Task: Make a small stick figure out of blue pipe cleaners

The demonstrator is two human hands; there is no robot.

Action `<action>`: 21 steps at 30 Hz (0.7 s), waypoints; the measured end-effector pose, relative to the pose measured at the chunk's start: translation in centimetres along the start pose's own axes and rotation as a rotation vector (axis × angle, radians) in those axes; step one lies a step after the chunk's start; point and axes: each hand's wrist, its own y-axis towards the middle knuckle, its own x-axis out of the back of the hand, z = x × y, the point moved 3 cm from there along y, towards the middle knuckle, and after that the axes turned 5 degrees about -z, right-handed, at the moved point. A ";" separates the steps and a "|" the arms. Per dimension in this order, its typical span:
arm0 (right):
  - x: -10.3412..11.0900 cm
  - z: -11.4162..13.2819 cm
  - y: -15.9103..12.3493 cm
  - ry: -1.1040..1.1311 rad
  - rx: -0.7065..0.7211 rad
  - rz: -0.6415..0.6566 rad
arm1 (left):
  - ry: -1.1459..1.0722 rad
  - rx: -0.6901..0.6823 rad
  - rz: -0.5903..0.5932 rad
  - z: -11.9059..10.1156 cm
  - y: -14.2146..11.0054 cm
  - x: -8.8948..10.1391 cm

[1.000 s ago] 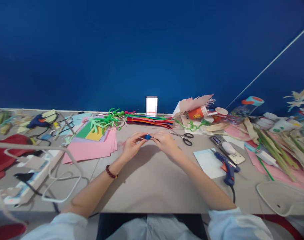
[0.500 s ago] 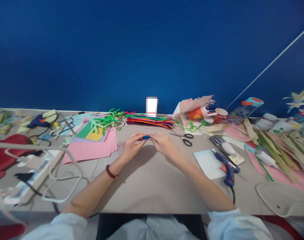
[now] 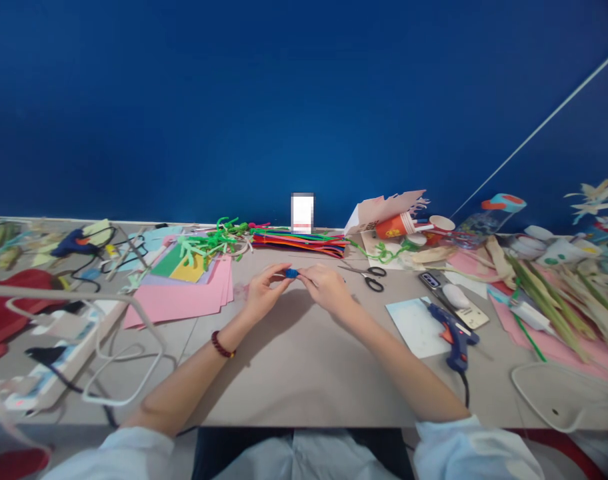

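A small blue pipe cleaner (image 3: 291, 273), apparently wound into a tight coil, is held between both hands above the middle of the table. My left hand (image 3: 267, 288) pinches its left end between thumb and fingers. From the other side, my right hand (image 3: 325, 285) grips the right end with its fingertips, which partly hide it. Beyond the hands lies a bundle of colourful pipe cleaners (image 3: 304, 244). Black-handled scissors (image 3: 371, 277) rest to the right of my right hand. Pink paper sheets (image 3: 179, 300) lie to the left of my left hand.
At the right are a blue glue gun (image 3: 454, 333) on its cable, a phone (image 3: 431, 281), a white mouse (image 3: 457, 297) and a paper cup (image 3: 395, 225). Green pipe-cleaner shapes (image 3: 209, 243) lie at the back left. A power strip (image 3: 67, 360) with looping cables occupies the left side.
More of the blue coil shows between my fingertips now. Both hands keep nearly the same place and grip.
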 end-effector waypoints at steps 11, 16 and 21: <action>-0.4 0.0 -0.2 0.038 0.002 -0.031 | -0.021 0.061 0.040 -0.1 0.3 0.0; -0.5 0.2 -0.2 0.125 0.013 -0.032 | 0.026 0.034 0.042 -0.1 0.3 0.1; -0.6 0.3 -0.2 0.145 0.017 -0.038 | 0.043 0.021 0.019 0.0 0.2 0.1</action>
